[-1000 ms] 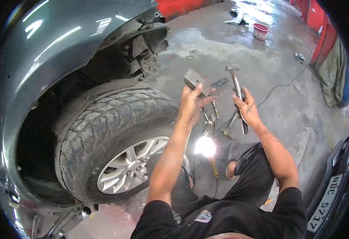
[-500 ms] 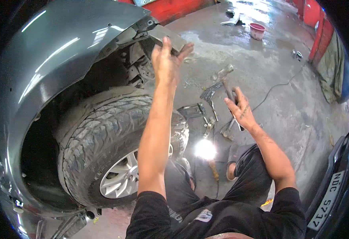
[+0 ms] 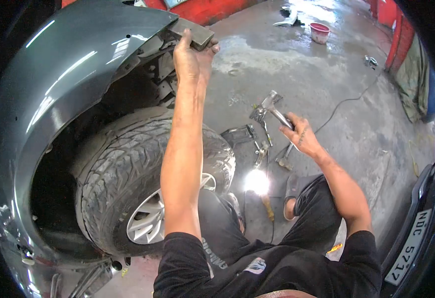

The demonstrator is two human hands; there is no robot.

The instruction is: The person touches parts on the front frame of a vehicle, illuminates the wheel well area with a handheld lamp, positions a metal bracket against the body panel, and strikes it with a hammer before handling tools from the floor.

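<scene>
My left hand (image 3: 191, 62) is raised at the fender's front corner, closed around a grey metal block (image 3: 197, 36). One side of the block lies close against the dark grey fender (image 3: 78, 59); I cannot tell whether they touch. In my right hand (image 3: 302, 135) is a hammer (image 3: 280, 116), held by its handle over the floor with the metal head pointing up and left. Below my left forearm stands the wheel's muddy tire (image 3: 120, 169), inside the wheel arch.
Several tools lie on the floor beyond my knees, among them another hammer (image 3: 285, 161). A glowing work lamp (image 3: 257, 183) sits between my feet, and a cable (image 3: 337, 110) crosses the floor. A red bucket (image 3: 319, 34) stands farther off. At right is a car bumper (image 3: 413, 233).
My left hand has moved left with the block, closer to the fender edge. The hammer has swung slightly, its head now lower and farther left.
</scene>
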